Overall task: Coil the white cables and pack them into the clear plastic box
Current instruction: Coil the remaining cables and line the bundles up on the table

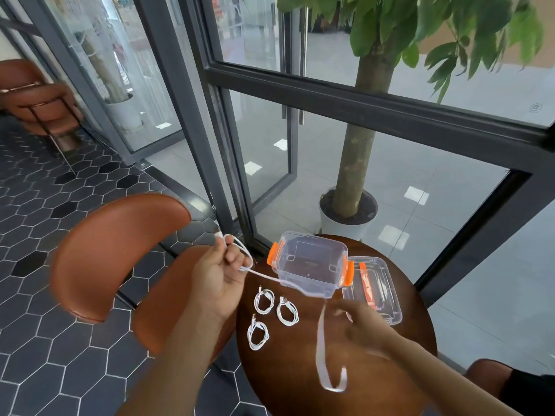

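1. My left hand [222,271] is curled round a few loops of a white cable [264,276].
2. My right hand [360,325] is blurred; the cable runs toward it and hangs in a loop below (whether those fingers pinch it, I cannot tell).
3. Three coiled cables [287,312] lie on the round wooden table [285,373], just in front of the open clear plastic box [312,262].
4. Its lid [375,289] lies just beside it, on the right.

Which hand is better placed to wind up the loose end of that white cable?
Probably the right hand. It is blurred, but it sits right beside the slack length of the white cable. The left hand is busy gripping the loops started so far.
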A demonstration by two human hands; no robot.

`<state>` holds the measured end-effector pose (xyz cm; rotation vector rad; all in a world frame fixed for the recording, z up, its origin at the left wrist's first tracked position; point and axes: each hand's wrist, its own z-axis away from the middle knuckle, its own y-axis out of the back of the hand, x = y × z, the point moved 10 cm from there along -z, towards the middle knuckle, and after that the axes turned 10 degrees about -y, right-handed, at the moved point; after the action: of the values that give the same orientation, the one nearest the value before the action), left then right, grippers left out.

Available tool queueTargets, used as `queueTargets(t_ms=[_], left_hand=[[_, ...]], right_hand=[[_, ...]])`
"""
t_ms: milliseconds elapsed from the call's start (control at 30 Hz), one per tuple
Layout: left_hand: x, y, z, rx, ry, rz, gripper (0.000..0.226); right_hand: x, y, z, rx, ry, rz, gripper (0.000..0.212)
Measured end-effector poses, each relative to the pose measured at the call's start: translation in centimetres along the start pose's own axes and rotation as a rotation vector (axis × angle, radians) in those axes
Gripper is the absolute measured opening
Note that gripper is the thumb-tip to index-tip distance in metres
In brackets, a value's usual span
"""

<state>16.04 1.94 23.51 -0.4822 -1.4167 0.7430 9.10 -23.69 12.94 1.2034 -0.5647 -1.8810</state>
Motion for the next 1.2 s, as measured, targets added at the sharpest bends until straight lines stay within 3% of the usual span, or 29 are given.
queueTargets(t_ms=[133, 300, 433, 633, 800, 900, 1000, 1200], left_hand=[[-3.1, -1.0, 1.3, 0.020, 0.093, -0.025, 0.031], [-4.7, -2.5, 2.2, -0.023, 0.166, 0.018, 0.030], [-4.2, -3.6, 2.7, -0.037, 0.200, 0.084, 0.030], [-4.3, -3.9, 4.0, -0.057, 0.326, 0.085, 0.034], [-4.6, -3.4, 5.4, -0.114, 0.493, -0.071, 0.037], [-4.6, -2.8, 5.7, -0.221, 0.581, -0.277, 0.033], [-6.0, -2.3, 6.4, -0.394, 0.664, -0.542, 0.031], [-9.8, -0.5, 6.7, -0.552, 0.746, -0.910, 0.031]], right_hand=[[-5.7, -0.4, 1.1, -0.118, 0.106, -0.335, 0.072], [-10.9, -1.9, 2.3, -0.259, 0.301, -0.655, 0.037], [-11.9, -1.4, 2.4, -0.220, 0.341, -0.803, 0.031], [-11.1, -1.6, 1.5, -0.186, 0.344, -0.754, 0.021], [-9.5, -0.2, 0.4, 0.006, 0.467, -0.072, 0.022], [-6.2, 0.3, -1.9, -0.034, 0.311, 0.223, 0.014], [-4.6, 1.6, -3.5, -0.101, 0.074, 0.028, 0.025], [-8.3, 3.1, -3.7, -0.111, -0.016, -0.438, 0.033]])
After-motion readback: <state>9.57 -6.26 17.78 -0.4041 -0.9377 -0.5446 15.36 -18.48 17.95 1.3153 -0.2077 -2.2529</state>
